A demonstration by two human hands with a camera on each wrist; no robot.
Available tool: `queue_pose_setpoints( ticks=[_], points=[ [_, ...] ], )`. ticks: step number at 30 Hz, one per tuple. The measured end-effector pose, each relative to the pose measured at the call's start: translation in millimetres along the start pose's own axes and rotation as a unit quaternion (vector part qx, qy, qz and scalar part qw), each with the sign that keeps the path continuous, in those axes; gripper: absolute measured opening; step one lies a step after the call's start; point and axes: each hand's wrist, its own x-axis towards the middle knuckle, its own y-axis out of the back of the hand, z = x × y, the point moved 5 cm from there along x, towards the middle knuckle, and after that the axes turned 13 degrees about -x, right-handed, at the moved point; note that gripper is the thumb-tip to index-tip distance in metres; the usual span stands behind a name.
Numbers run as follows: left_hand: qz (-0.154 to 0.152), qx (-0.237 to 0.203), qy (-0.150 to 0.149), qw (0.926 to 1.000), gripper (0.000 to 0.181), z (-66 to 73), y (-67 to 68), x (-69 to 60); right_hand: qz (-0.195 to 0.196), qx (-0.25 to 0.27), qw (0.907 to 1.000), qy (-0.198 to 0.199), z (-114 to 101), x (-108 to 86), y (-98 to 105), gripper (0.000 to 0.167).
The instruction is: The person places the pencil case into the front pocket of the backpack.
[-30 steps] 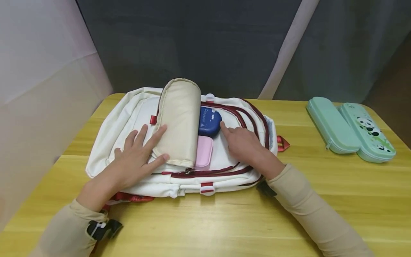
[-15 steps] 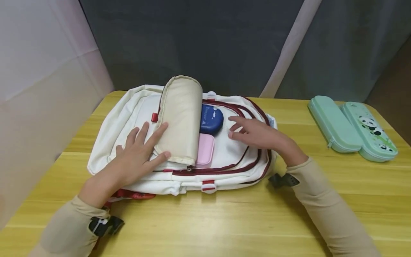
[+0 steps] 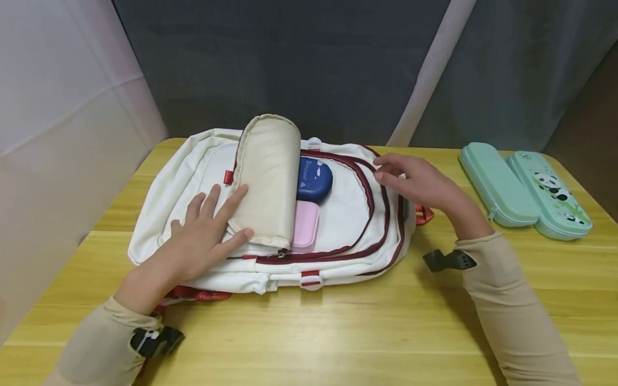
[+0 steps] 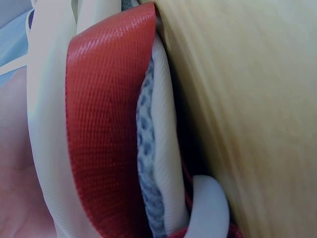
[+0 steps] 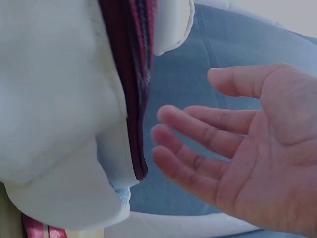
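A white backpack (image 3: 338,225) with dark red zips lies flat on the table, its front pocket flap (image 3: 267,177) folded back to the left. Beside the flap, partly covered by it, are a blue case (image 3: 315,179) marked "Dinosaur" and a pink case (image 3: 306,226). My left hand (image 3: 200,241) rests with spread fingers on the flap's lower left edge and the bag. Above the bag's right end is my right hand (image 3: 420,182), fingers loosely bent and holding nothing. The right wrist view shows those fingers apart from the zip (image 5: 133,99).
Two mint green pencil cases, one plain (image 3: 499,185) and one with pandas (image 3: 550,195), lie at the table's right. A dark curtain (image 3: 289,64) hangs behind the wooden table (image 3: 314,338). A red strap (image 4: 106,114) shows in the left wrist view.
My right hand has moved away from the blue case, rightward to the bag's right end. My left hand has stayed on the flap.
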Motion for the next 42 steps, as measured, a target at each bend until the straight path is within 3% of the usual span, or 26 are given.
queue_pose_setpoints(
  ticks=[3,6,10,13,20,28,42],
  points=[
    [0.002,0.002,-0.002,1.0,0.074,0.7,0.9,0.2,0.014,0.003,0.9998,-0.017,6.9,-0.6,4.8,0.049],
    [0.005,0.003,-0.004,1.0,0.073,1.1,1.9,0.1,-0.019,-0.019,0.9987,-0.043,15.0,0.6,1.9,0.065],
    [0.006,0.002,-0.005,1.0,0.074,0.8,2.9,-0.7,-0.085,-0.042,0.9953,-0.021,18.9,5.6,-12.2,0.085],
    [0.007,0.001,-0.003,1.0,0.074,0.6,3.4,-1.2,-0.092,-0.042,0.9948,-0.005,19.4,9.0,-20.2,0.09],
    [0.005,-0.001,-0.001,1.0,0.074,1.3,3.4,-1.1,-0.124,-0.067,0.985,-0.099,22.8,7.5,-34.9,0.115],
    [0.001,-0.001,-0.002,1.0,0.073,2.4,1.0,0.2,-0.123,-0.063,0.9798,-0.145,32.6,7.1,-40.4,0.103],
    [-0.001,-0.001,-0.001,1.0,0.074,1.1,0.7,-0.3,-0.105,-0.051,0.982,-0.148,32.9,10.3,-41.6,0.098]
  ],
)
